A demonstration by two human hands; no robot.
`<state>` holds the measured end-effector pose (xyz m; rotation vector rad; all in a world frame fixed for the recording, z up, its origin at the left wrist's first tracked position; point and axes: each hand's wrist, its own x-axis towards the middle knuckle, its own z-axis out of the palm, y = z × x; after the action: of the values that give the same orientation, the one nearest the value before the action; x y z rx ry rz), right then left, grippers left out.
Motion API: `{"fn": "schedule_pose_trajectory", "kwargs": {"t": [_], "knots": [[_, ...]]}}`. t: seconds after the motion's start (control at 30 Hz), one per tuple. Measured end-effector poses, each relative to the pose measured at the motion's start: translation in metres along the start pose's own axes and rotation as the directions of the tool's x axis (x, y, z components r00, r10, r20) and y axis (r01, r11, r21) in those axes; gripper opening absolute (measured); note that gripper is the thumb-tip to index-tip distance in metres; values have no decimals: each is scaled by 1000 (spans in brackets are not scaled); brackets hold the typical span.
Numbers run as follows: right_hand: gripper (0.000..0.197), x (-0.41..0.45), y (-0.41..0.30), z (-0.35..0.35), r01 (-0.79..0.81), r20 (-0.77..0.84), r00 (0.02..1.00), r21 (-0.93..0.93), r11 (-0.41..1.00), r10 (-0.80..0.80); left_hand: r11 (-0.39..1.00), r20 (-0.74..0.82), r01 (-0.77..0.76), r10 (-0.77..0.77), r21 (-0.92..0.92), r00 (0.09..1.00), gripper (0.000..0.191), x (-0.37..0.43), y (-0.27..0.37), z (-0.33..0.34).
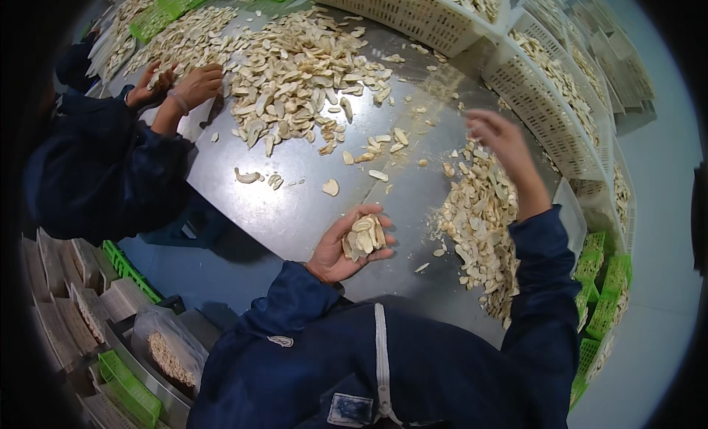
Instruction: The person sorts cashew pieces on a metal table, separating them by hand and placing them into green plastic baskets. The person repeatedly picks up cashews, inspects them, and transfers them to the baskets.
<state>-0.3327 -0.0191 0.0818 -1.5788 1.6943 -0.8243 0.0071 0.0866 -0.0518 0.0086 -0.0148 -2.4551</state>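
My left hand [343, 249] is palm up over the near edge of the steel table [282, 202]. A small stack of pale dried slices [365, 238] rests in its palm, with the fingers curled loosely around it. Blurred by motion, my right hand [500, 138] hovers above the far end of the right-hand heap of slices [481, 224]. Whether anything sits between its fingers is hidden. A larger heap of slices [298, 75] spreads across the back of the table. Between the two heaps lie scattered single slices [331, 187] and crumbs.
White perforated plastic crates [545, 100] holding slices line the table's far and right sides. Green baskets [603, 296] stand at lower right. On the left, a co-worker's hands [193, 88] handle slices. A clear bag [166, 346] of pale pieces sits at lower left.
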Motion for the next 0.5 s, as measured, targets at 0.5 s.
{"fn": "schedule_pose_trajectory", "kwargs": {"t": [0.5], "knots": [[34,70,-18,198,504,80,844,-459,732,-531,999,-46,7,-4,48,999,45,1,1,5]]}}
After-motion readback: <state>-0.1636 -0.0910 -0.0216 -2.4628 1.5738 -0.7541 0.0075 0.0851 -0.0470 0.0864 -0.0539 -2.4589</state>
